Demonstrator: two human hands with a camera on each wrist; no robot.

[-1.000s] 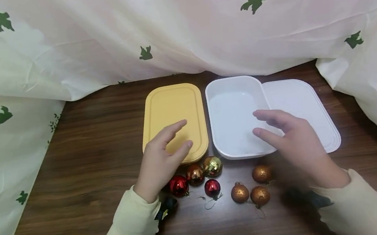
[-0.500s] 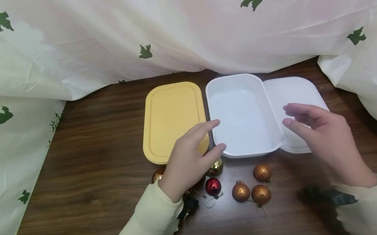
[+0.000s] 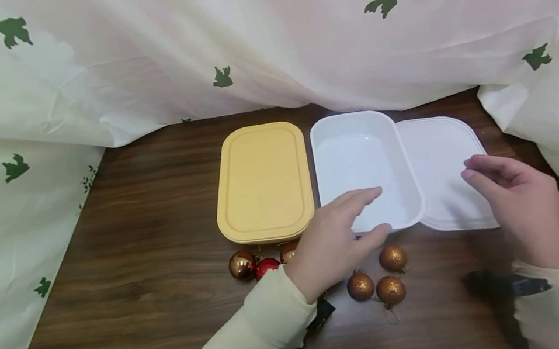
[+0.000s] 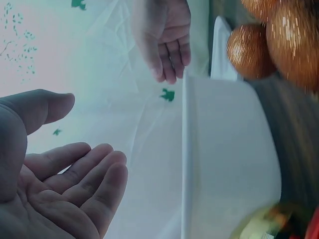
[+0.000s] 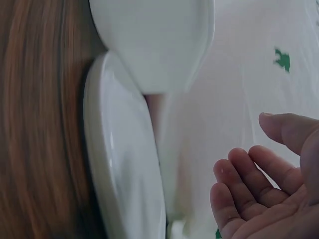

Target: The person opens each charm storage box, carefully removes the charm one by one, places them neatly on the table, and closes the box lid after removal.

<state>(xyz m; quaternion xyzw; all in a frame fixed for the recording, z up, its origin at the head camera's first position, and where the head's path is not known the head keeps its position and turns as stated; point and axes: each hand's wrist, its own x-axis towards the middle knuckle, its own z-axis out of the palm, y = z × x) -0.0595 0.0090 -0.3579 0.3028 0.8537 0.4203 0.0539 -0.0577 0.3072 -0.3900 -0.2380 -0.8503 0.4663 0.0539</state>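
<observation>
My left hand point(image 3: 338, 237) is over the near edge of the open white container point(image 3: 355, 164), its thumb and fingers apart and holding nothing. Past the container, my right hand point(image 3: 525, 210) hovers by the near right part of the flat white lid point(image 3: 444, 176). Its fingers are loosely bent around air, as the right wrist view also shows with that hand point(image 5: 269, 189). The lid's left side is overlapped by the container's rim. Three glittery orange Christmas baubles, one of them this bauble point(image 3: 361, 286), lie in front of the container.
Left of the container sits a box with a yellow lid point(image 3: 264, 182). In front of it are a shiny copper bauble point(image 3: 242, 265), a red bauble point(image 3: 267, 267) and another partly covered by my left arm. White cloth point(image 3: 260, 29) with green birds hangs behind the wooden table point(image 3: 148, 227).
Both hands have moved to the right, the left from over the yellow lid to the white container, the right from the container to the white lid's side. Containers and baubles stay put.
</observation>
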